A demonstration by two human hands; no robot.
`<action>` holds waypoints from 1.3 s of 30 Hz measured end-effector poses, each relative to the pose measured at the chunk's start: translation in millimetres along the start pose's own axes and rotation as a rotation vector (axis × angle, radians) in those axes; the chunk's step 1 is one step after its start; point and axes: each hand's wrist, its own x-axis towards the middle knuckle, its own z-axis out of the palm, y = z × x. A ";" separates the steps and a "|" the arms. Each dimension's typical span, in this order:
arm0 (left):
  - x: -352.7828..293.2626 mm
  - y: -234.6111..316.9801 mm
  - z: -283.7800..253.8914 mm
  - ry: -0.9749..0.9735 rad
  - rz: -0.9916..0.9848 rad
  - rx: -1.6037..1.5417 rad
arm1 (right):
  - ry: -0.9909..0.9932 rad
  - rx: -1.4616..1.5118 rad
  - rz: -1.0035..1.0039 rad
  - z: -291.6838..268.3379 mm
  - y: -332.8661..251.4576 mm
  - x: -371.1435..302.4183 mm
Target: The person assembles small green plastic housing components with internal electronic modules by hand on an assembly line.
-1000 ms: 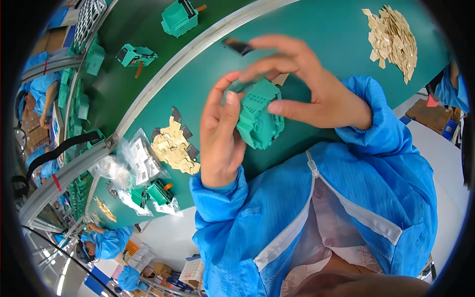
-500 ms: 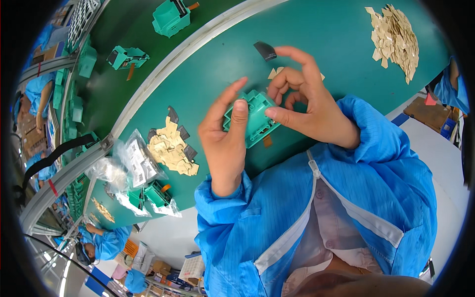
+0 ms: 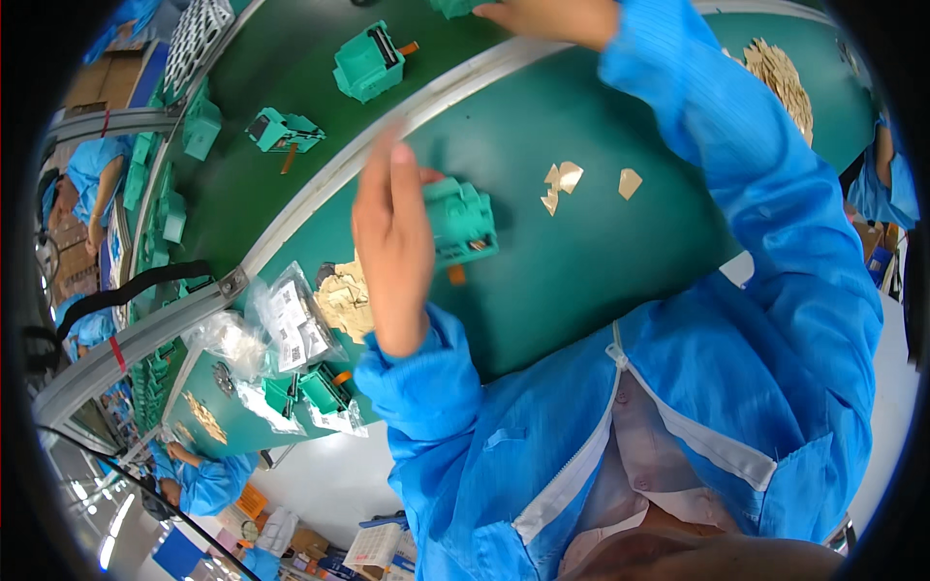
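Observation:
My left hand [image 3: 392, 237] grips a teal-green plastic housing [image 3: 463, 221] by its left side, over the green work surface. The fingers are slightly blurred and partly hide the housing, and an orange flat strip [image 3: 456, 274] sticks out below it. At the top edge of the view my right hand [image 3: 557, 17] reaches over the metal rail, its fingertips closed on another green housing [image 3: 451, 6] that is mostly cut off by the frame. Tan backing-paper pieces [image 3: 570, 177] lie on the surface between my arms.
More green housings [image 3: 369, 63] stand on the darker strip beyond the metal rail [image 3: 465, 87]. A tan paper heap [image 3: 344, 298], clear plastic bags [image 3: 293, 315] and green parts [image 3: 325, 389] lie left; another tan pile [image 3: 780, 82] lies far right. Co-workers in blue [image 3: 99, 179] sit at left.
My right hand has left the first housing and moved up across the rail to another one; the dark label at its fingertip is out of sight. My left hand has shifted left with its housing.

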 end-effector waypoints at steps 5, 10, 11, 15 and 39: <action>89.7 23.0 -14.4 0.035 -0.009 0.254 | -0.151 -0.100 0.131 39.0 33.3 27.1; 123.3 7.4 -32.5 -0.045 -0.099 -0.023 | -0.231 0.023 0.119 24.5 -10.3 13.5; 112.4 11.9 -29.7 -0.040 -0.148 -0.119 | -0.238 0.060 0.077 16.4 -16.3 1.4; 48.2 12.3 -34.1 -0.070 -0.015 0.090 | -0.281 0.089 -0.024 -32.8 -48.9 -58.8; -63.3 -39.2 -143.8 0.346 -0.089 0.356 | -0.133 0.056 0.088 -9.5 -32.9 -2.0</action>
